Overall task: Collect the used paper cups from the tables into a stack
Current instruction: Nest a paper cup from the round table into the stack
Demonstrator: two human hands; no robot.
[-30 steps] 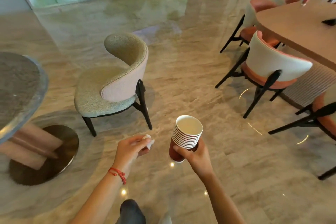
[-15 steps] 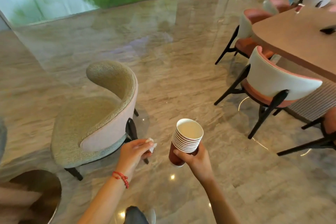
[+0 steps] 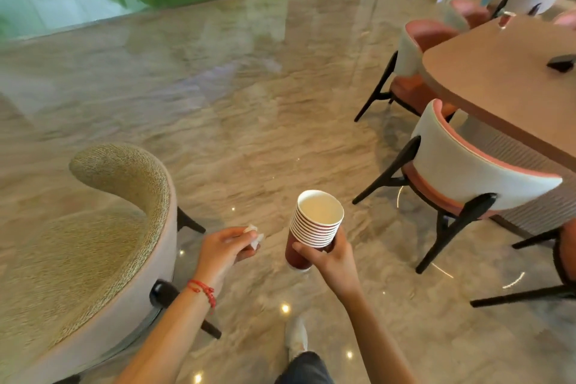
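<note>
The right hand (image 3: 335,259) gripped a stack (image 3: 313,227) of nested paper cups, fingers curled round the dark red wall of the lowest cup, the stack tilted a little to the left and carried in the air above the marble floor (image 3: 249,134). The top cup looked empty (its white inside showed no liquid). The left hand (image 3: 226,248) was closed on a crumpled white tissue (image 3: 255,235), pinched between thumb and fingers, just beside the stack but apart from it.

A woven beige chair (image 3: 93,243) stood at the left, close to the left forearm. At the right a wooden table (image 3: 505,84) stood ringed by pink-and-white chairs (image 3: 473,178). On its far edge sat a small cup (image 3: 504,20), reddish, blurred and too small to judge as used or not; a dark flat object (image 3: 562,63) lay nearer the middle.

By my reading, the step in hand was the walk between tables, stack in hand, with the wooden table as the likely next stop. The next move would call for skirting the chairs to reach the far edge, then taking up that cup and seating it in the stack. With the left hand already occupied by the tissue, the pickup would need spare fingers or a place to drop the tissue first.
</note>
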